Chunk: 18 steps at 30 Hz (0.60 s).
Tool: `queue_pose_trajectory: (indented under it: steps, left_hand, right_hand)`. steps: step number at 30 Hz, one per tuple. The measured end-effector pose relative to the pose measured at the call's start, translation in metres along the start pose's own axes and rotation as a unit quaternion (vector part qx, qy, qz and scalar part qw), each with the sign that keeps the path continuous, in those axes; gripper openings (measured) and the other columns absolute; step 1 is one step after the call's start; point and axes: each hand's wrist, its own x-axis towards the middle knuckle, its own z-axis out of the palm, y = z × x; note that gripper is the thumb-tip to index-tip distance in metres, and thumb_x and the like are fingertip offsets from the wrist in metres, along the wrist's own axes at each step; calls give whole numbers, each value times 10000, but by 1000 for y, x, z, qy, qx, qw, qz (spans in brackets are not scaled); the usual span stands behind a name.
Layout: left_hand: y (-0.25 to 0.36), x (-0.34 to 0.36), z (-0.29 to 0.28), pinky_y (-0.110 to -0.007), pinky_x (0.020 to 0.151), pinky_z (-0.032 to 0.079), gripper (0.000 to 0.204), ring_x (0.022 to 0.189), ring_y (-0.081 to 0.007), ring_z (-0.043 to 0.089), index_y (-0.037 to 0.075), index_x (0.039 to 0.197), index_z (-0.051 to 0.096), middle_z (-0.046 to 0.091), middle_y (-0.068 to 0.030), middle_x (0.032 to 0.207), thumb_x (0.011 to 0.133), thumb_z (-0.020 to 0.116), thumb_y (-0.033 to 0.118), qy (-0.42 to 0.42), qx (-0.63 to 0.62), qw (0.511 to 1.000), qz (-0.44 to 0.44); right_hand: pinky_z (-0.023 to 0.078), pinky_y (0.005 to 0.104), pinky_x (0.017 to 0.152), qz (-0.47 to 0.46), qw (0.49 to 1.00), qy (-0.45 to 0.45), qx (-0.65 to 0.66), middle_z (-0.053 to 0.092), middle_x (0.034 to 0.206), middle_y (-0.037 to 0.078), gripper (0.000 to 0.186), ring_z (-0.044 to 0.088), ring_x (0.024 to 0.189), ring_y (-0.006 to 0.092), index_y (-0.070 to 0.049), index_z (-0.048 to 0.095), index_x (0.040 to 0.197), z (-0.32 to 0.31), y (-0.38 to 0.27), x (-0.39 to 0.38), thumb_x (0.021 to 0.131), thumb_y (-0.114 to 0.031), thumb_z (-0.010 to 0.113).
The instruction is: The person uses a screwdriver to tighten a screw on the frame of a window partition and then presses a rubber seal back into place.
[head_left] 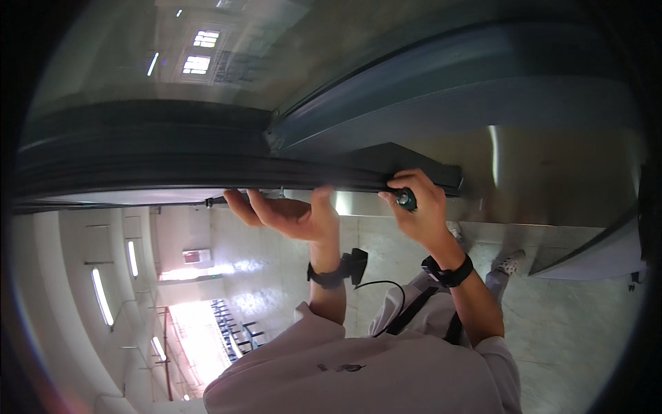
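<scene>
Black rubber sealing strip [207, 176] runs as a long dark band across the picture from the far left to just right of centre, lying along the lower edge of a grey metal door frame [441, 110] seen from below. Its long axis is left to right, curving slightly with the lens.

The left hand [289, 215] is open, palm up, fingers [238, 205] spread and pressed against the underside of the strip near the middle of the picture; it grips nothing, only bears against the band.

The right hand [417, 207] is closed around a small dark green tool handle [407, 200], whose round end faces the camera; what the tool's tip does is hidden behind the hand. This hand sits at the strip's right end, touching it, so it is the nearer hand to that end, while nearly all of the strip's length stretches away to the left past the left hand.

Both wrists wear black wristbands [448, 274], the left one with a small black device and a thin cable [386, 286]. A pale sleeve [358, 372] fills the near edge. A polished metal panel [552, 172] lies at the right, and a pale floor [552, 324] shows beyond the arms.
</scene>
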Motion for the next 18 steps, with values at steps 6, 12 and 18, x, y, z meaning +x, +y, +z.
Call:
queue_pose_trajectory:
  steps: [6, 12, 18]
  left_hand:
    - [-11, 5, 1, -613, 1025, 144, 941, 1354, -456, 50, 154, 1421, 276, 19, -276, 1464, 687, 754, 500, -80, -16, 995, 57]
    - [-4, 9, 12, -658, 1018, 26, 831, 1344, -490, -36, 226, 1332, 398, 17, -311, 1455, 645, 784, 488, -66, -64, 996, 9]
    - [-4, 2, 24, -632, 1020, -91, 680, 1354, -469, -86, 267, 1201, 552, 49, -301, 1458, 608, 806, 481, -58, -95, 994, -14]
  right_hand:
    - [492, 292, 596, -38, 999, 19, -25, 622, 844, 107, 244, 630, 697, 250, -22, 584, 831, 3, 0, 7, 681, -72, 770]
    - [484, 303, 591, -74, 986, 29, -147, 616, 793, 110, 215, 613, 657, 249, -33, 581, 826, -11, -10, 11, 706, -77, 754]
    - [404, 278, 488, -217, 950, 111, -195, 530, 597, 60, 145, 511, 518, 188, -45, 559, 754, -56, -100, -9, 733, -151, 655]
